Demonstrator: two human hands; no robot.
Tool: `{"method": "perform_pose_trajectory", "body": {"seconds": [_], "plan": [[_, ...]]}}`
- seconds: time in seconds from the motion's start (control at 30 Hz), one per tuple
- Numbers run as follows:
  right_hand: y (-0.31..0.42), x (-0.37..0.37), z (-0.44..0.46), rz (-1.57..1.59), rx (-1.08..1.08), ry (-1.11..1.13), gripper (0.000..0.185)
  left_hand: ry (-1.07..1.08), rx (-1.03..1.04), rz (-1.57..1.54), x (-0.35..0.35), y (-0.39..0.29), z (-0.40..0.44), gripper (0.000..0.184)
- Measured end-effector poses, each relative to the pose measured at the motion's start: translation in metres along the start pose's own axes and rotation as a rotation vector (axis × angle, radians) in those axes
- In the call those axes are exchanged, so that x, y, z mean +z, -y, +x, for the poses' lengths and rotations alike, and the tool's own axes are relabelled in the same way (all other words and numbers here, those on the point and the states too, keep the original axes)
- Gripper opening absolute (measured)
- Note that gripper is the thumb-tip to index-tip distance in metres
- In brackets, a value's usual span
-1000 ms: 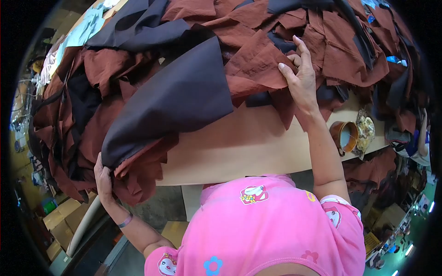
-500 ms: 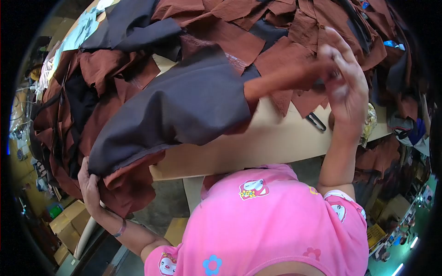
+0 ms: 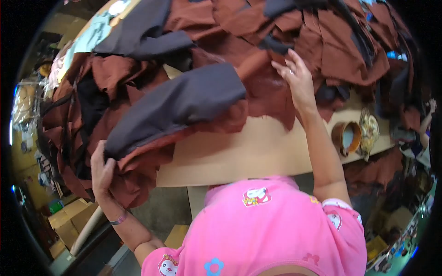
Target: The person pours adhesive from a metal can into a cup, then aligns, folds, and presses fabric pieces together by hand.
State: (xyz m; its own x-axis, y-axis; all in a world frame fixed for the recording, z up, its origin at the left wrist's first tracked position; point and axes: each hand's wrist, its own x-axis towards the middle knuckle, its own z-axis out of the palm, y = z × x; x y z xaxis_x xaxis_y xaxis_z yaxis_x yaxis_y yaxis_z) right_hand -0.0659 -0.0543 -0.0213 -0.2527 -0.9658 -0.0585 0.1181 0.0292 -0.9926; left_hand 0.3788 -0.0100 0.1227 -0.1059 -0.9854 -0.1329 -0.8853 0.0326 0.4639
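Observation:
A dark grey piece of fabric (image 3: pixel 179 101) with a reddish-brown underside stretches in a curve across the front of the table. My left hand (image 3: pixel 102 168) is closed on its lower left end, thumb on top and fingers around the edge. A reddish-brown strip (image 3: pixel 255 64) extends from its right end. At the strip's far tip is my right hand (image 3: pixel 297 76), which wears a ring; thumb and fingers pinch the cloth there. Brown cloth also hangs below the dark piece, beside my left wrist.
Reddish-brown and dark cloth pieces (image 3: pixel 340 50) lie heaped across the back and left of the tan tabletop (image 3: pixel 230 156). To the right stand a brown cup (image 3: pixel 346 138) and a crumpled bag (image 3: pixel 369 133). Another person's arm (image 3: pixel 428 119) shows at far right. Cardboard boxes (image 3: pixel 71 223) sit lower left.
My right hand has moved left, bringing the strip's end with it. My left hand keeps its hold on the other end. The black clip-like object on the table is out of sight now.

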Motion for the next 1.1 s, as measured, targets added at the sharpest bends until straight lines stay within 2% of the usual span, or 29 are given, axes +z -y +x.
{"method": "perform_pose_trajectory", "body": {"seconds": [0.07,0.13,0.17,0.2,0.27,0.33,0.4,0.43,0.47,0.5,0.53,0.6,0.67,0.73,0.77,0.8,0.83,0.87,0.9,0.93,0.97,1.0,1.07,1.1], "plan": [[0.008,0.004,-0.011,-0.001,0.012,-0.025,0.054,-0.056,0.131,0.158,0.010,-0.012,-0.003,0.032],[0.013,0.003,-0.020,-0.024,-0.079,-0.013,0.054,0.025,0.019,-0.120,0.020,-0.004,-0.010,0.030],[0.021,0.003,-0.025,-0.015,-0.112,-0.035,0.054,0.130,0.022,-0.103,0.009,-0.025,-0.013,0.033],[0.032,0.003,-0.023,-0.009,-0.146,-0.060,0.053,0.222,-0.048,-0.345,0.005,-0.019,-0.015,0.035],[0.062,0.001,-0.016,-0.100,-0.226,-0.082,0.053,0.151,-0.092,-0.579,-0.008,-0.038,-0.020,0.037],[0.084,0.005,0.009,-0.151,-0.386,-0.029,0.052,-0.079,-0.151,-0.911,-0.014,-0.047,-0.018,0.050],[0.112,0.022,0.037,-0.215,-0.551,0.025,0.052,-0.017,0.076,-0.814,-0.046,-0.021,0.007,0.053],[0.133,0.032,0.051,-0.342,-0.640,0.059,0.049,-0.144,0.068,-0.757,-0.063,-0.036,0.019,0.042],[0.146,0.045,0.065,-0.285,-0.709,0.020,0.050,-0.269,0.052,-0.695,-0.079,-0.051,0.031,0.032],[0.161,0.054,0.083,-0.373,-0.920,-0.020,0.054,-0.424,0.084,-0.660,-0.091,-0.051,0.043,0.032],[0.182,0.072,0.083,-0.239,-0.877,-0.014,0.054,-0.579,0.117,-0.621,-0.100,-0.051,0.052,0.033],[0.208,0.100,0.093,-0.044,-0.927,0.001,0.055,-0.893,0.193,-0.537,-0.116,-0.055,0.072,0.034],[0.216,0.119,0.109,0.081,-1.099,0.017,0.055,-0.986,0.289,-0.037,-0.130,-0.062,0.093,0.035],[0.210,0.142,0.120,0.001,-1.095,-0.065,0.055,-1.108,0.347,0.391,-0.116,-0.073,0.119,0.036],[0.203,0.147,0.144,0.032,-1.077,0.010,0.054,-1.065,0.356,0.320,-0.094,-0.086,0.129,0.038],[0.194,0.148,0.159,0.060,-1.060,0.082,0.053,-0.955,0.326,0.382,-0.085,-0.081,0.146,0.040],[0.182,0.145,0.161,-0.094,-0.923,0.102,0.052,-0.826,0.206,0.330,-0.063,-0.086,0.159,0.043],[0.168,0.142,0.163,-0.242,-0.780,0.120,0.051,-0.743,0.194,0.337,-0.040,-0.080,0.176,0.046],[0.153,0.139,0.165,-0.386,-0.639,0.134,0.051,-0.727,0.342,0.288,-0.015,-0.062,0.198,0.046],[0.135,0.136,0.168,-0.524,-0.494,0.144,0.050,-0.618,0.230,0.331,0.012,-0.057,0.208,0.046],[0.112,0.131,0.169,-0.566,-0.550,0.158,0.056,-0.492,0.078,0.394,0.044,-0.052,0.218,0.048],[0.086,0.123,0.169,-0.621,-0.606,0.162,0.062,-0.354,0.011,0.363,0.076,-0.050,0.225,0.051],[0.044,0.105,0.155,-0.625,-0.862,0.096,0.063,-0.227,0.126,0.212,0.159,-0.001,0.246,0.063],[0.052,0.092,0.136,-0.611,-0.674,0.214,0.065,-0.186,0.050,0.172,0.177,-0.009,0.239,0.067]]}}
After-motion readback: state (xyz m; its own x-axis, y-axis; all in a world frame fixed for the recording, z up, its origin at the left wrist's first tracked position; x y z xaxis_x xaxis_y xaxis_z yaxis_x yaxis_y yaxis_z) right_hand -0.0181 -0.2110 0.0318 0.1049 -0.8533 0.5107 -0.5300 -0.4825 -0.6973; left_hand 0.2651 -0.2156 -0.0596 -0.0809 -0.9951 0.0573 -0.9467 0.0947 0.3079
